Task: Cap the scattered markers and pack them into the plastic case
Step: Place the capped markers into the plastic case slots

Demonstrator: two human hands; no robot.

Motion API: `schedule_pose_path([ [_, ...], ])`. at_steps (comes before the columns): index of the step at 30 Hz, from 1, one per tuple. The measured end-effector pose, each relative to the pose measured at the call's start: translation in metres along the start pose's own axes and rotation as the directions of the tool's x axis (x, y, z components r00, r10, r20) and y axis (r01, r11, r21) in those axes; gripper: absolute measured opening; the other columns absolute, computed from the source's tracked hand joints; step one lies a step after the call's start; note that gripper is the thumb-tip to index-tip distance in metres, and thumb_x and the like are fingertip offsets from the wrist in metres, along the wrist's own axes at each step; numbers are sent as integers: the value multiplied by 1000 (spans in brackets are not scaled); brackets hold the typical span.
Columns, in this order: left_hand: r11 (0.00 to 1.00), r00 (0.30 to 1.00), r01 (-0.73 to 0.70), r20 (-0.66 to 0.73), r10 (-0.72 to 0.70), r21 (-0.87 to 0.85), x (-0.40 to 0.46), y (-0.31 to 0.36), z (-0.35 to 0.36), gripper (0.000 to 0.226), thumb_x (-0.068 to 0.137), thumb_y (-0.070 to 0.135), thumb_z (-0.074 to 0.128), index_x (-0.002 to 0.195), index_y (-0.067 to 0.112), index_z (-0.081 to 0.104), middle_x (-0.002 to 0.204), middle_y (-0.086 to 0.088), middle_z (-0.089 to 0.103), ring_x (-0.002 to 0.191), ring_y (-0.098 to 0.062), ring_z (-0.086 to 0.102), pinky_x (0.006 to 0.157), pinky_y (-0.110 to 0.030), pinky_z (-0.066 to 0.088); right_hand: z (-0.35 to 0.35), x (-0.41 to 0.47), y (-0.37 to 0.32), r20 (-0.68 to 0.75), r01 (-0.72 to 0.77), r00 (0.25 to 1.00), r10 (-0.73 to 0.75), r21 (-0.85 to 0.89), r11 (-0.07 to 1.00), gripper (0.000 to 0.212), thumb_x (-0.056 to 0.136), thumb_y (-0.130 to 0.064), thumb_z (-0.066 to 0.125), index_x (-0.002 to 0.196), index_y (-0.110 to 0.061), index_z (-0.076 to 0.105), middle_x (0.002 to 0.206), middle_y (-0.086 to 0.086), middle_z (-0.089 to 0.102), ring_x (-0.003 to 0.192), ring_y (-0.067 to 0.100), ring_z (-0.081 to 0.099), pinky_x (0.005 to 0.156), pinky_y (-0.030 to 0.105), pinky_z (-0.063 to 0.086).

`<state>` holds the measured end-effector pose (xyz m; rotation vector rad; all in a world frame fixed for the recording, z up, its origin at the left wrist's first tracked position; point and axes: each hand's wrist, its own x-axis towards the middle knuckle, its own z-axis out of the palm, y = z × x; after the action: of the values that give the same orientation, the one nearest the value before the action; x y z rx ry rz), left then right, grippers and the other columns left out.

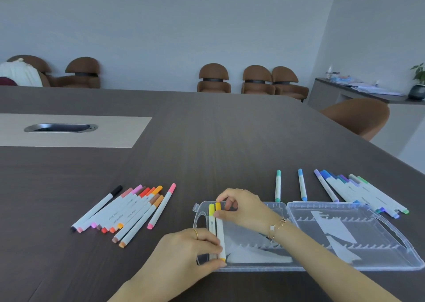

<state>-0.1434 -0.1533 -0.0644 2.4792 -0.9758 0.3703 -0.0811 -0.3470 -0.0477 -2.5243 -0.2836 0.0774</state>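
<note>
Desk [207, 140]: dark brown woodgrain, with a beige inset panel [92, 131]. Plastic case [345, 262]: clear. In it, a yellow marker [211, 219] and an orange-yellow marker [219, 230], white barrels. Left group of markers [128, 209]: black, pinks, reds, oranges, browns. Right group of markers [358, 191]: blues, purples, greens. Two loose ones: mint marker [278, 185], light blue marker [302, 184]. Chairs [213, 78] brown.

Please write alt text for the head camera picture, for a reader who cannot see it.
Two hands, left hand and right hand, press two yellow markers into the left end of an open clear plastic case on a dark table. Warm-coloured markers lie left, blue and green markers right.
</note>
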Motion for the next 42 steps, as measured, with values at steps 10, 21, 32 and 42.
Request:
schedule_pose_path([
  [10,975,977,-198,100,188,100,-3,1,0,28,86,48,47,79,39,73,87,27,67,72,7,59,54,-8,47,3,-7,0,-34,102,994,-108,-136,985,29,86,-51,57,108,-33,57,94,-12,60,95,7,49,91,32,27],
  [21,927,930,366,44,-364,-76,-46,-104,-101,27,64,63,64,85,47,71,103,35,56,75,10,57,63,-6,40,30,36,-63,-78,190,976,-205,-162,968,25,95,-31,48,114,-22,60,114,-4,56,112,14,47,100,31,40],
  [32,904,905,421,110,-412,-80,-61,-144,-104,22,77,38,74,92,52,68,103,34,56,97,8,54,73,-14,45,77,96,-99,-73,83,992,-100,-201,976,36,98,-29,41,130,-20,52,131,4,47,121,23,40,100,32,33],
  [42,946,945,306,85,-316,109,-52,-135,-88,30,83,47,63,113,50,61,105,33,48,86,21,45,63,-1,33,82,99,-97,-77,58,994,-72,-164,985,29,95,-38,47,116,-24,62,129,0,50,125,19,36,102,33,30],
])
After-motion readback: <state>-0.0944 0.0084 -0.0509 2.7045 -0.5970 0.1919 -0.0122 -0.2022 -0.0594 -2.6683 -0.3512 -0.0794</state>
